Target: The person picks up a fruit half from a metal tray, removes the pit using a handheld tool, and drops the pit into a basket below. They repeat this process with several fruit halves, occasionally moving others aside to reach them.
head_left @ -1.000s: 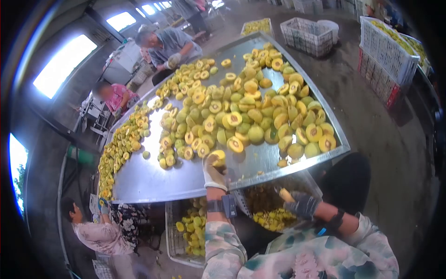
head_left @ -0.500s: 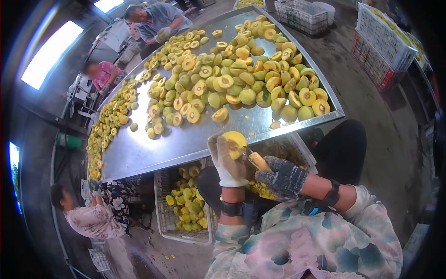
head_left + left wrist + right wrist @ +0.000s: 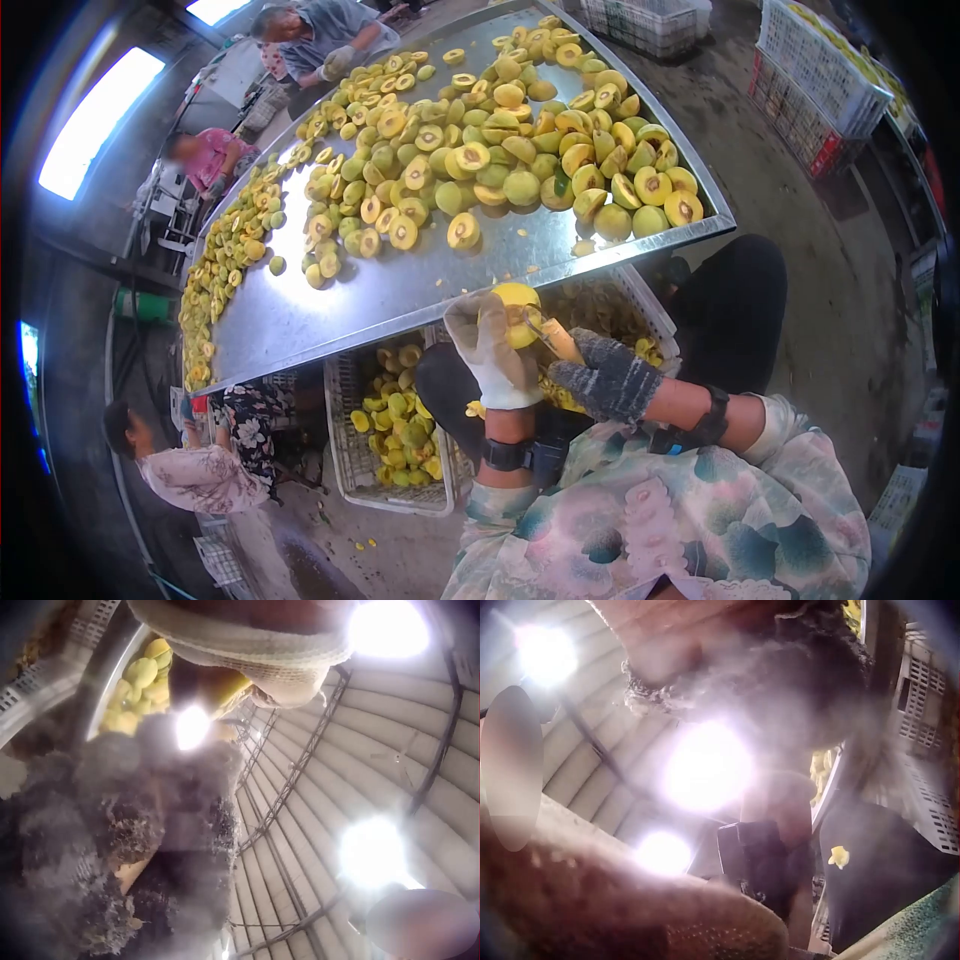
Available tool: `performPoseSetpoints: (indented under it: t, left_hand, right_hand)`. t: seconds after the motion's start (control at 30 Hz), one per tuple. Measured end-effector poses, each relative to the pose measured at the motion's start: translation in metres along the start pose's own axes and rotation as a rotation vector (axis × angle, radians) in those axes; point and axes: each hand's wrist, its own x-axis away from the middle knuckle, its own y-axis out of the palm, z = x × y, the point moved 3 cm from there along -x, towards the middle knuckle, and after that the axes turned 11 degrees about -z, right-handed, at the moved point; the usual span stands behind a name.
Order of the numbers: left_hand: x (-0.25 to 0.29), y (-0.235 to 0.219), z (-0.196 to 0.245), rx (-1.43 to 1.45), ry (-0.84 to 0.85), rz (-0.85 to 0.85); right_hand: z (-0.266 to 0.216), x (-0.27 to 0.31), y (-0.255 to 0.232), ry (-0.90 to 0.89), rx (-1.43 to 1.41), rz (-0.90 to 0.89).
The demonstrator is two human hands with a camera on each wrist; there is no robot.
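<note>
L hand point(image 3: 490, 355) in a white glove cups the yellow fruit point(image 3: 515, 310), held just below the desk point(image 3: 330, 310) edge & over a crate point(image 3: 640, 305). R hand point(image 3: 605, 378), dark glove, is closed on a tool point(image 3: 558, 343); handle runs up-left, its tip at the fruit's right side, so R does the working.

The left hand point(image 3: 492, 350) wears a cream-white glove and grips a yellow fruit half point(image 3: 515, 310); the right hand point(image 3: 605, 378) wears a speckled dark grey glove; the sleeves point(image 3: 640, 530) show pink-and-teal flowers; the steel table point(image 3: 330, 310) is silver-grey.
</note>
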Motion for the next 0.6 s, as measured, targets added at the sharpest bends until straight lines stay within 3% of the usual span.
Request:
performPoseSetpoints:
  t: [0.07,0.1,0.17,0.33,0.4,0.47,0.6]
  left_hand:
    - [0.003,-0.002,-0.006,-0.118,-0.005,0.046]
    - [0.003,-0.005,-0.012,-0.118,-0.007,0.044]
    - [0.007,-0.007,-0.012,-0.564,0.219,0.036]
    - [0.017,0.001,-0.010,-0.541,0.281,0.031]
    - [0.017,0.000,-0.010,-0.535,0.291,0.028]
    - [0.015,0.001,-0.008,-0.680,0.413,-0.043]
    - [0.014,0.013,0.007,-0.539,0.247,-0.018]
  right_hand:
    - [-0.008,0.001,-0.001,-0.052,-0.022,0.022]
    - [-0.011,0.002,-0.002,0.054,-0.143,-0.053]
    - [-0.013,0.004,-0.001,0.164,-0.266,-0.125]
    - [-0.024,0.011,-0.001,0.196,-0.592,-0.235]
    - [-0.030,0.014,-0.003,0.234,-0.574,-0.273]
    - [-0.029,0.014,-0.004,0.270,-0.553,-0.313]
    - [-0.026,0.011,-0.016,0.198,-0.492,-0.325]
